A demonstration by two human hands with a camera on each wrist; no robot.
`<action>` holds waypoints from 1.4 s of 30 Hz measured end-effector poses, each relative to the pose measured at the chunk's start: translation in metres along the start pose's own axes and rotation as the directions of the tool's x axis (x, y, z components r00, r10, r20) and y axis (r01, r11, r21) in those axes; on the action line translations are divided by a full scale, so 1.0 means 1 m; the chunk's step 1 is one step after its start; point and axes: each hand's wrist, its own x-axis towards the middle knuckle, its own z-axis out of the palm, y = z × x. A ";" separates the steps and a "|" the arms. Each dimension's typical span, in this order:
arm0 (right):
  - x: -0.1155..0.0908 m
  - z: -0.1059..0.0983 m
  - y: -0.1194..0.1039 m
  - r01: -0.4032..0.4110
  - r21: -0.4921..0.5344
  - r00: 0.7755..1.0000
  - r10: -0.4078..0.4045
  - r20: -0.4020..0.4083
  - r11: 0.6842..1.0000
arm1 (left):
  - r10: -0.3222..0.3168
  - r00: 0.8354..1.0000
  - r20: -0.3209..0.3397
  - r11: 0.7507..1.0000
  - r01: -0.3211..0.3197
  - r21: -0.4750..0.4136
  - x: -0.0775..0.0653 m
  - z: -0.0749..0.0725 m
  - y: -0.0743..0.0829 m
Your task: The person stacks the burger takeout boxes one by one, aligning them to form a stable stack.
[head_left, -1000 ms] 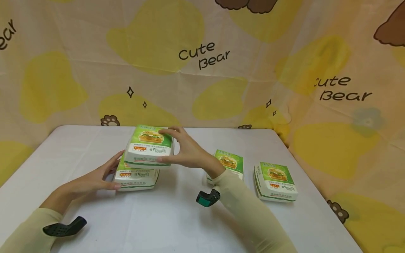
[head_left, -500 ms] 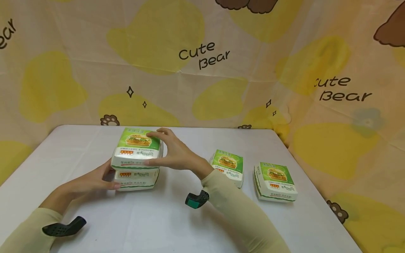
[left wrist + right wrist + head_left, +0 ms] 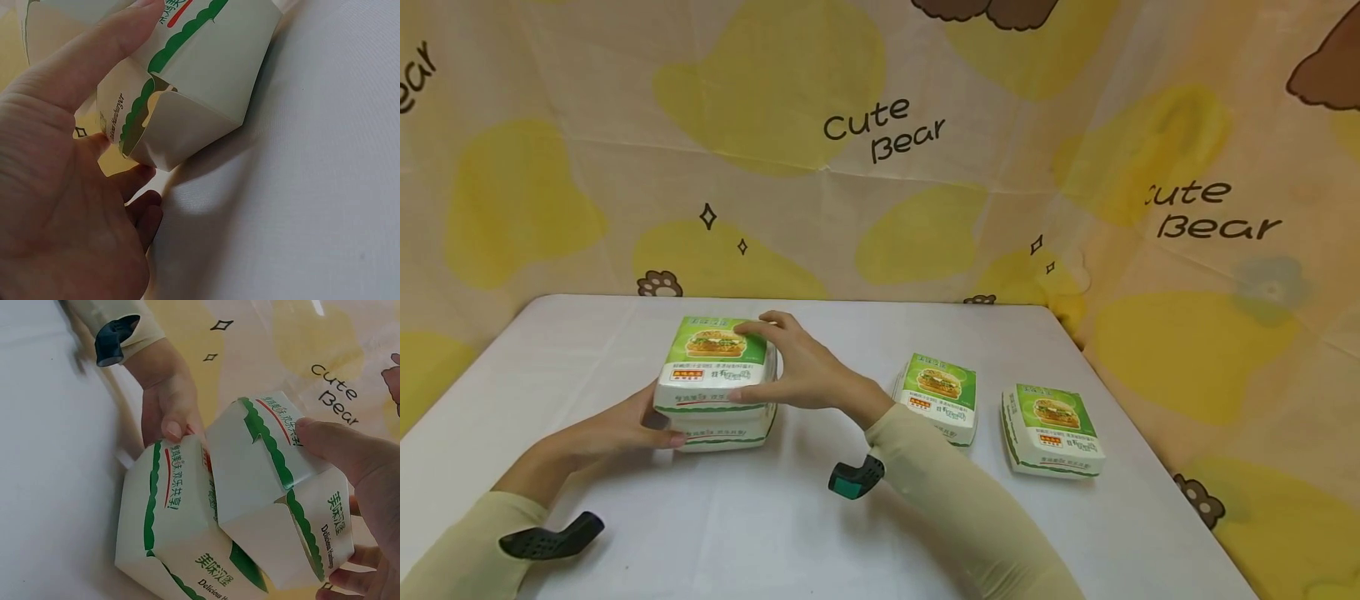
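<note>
Shifted since a second ago: your right hand (image 3: pixel 797 367) and the upper box (image 3: pixel 700 371) in it, leftward and down to the lower box (image 3: pixel 722 437). Lower box unmoved, on the white table (image 3: pixel 820 517). Upper box now over the lower box, hiding its top from the head view; right wrist view shows the two fronts slanting differently. Cannot tell whether the upper one is fully seated.

Right grip: part spread, holding the upper box, thumb on its front, index finger over the top, other fingers at the right side. Left hand (image 3: pixel 617 425): at the lower box's left side, thumb on the front, fingers around behind, spread but holding it. Pressure cannot be told.

Well right of the lower box: middle box (image 3: pixel 938 396), then end box (image 3: pixel 1052 429), both flat, burger pictures on green tops. Beyond the lower box, yellow-patched curtain (image 3: pixel 760 100) lettered "Cute Bear". Your pale sleeves (image 3: pixel 970 492) lie nearer you than the lower box.
</note>
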 end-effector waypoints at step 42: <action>-0.008 -0.004 0.002 -0.008 0.000 0.998 0.008 0.056 1.000 | -0.026 0.999 0.022 1.000 0.026 -0.016 -0.003 -0.014 0.002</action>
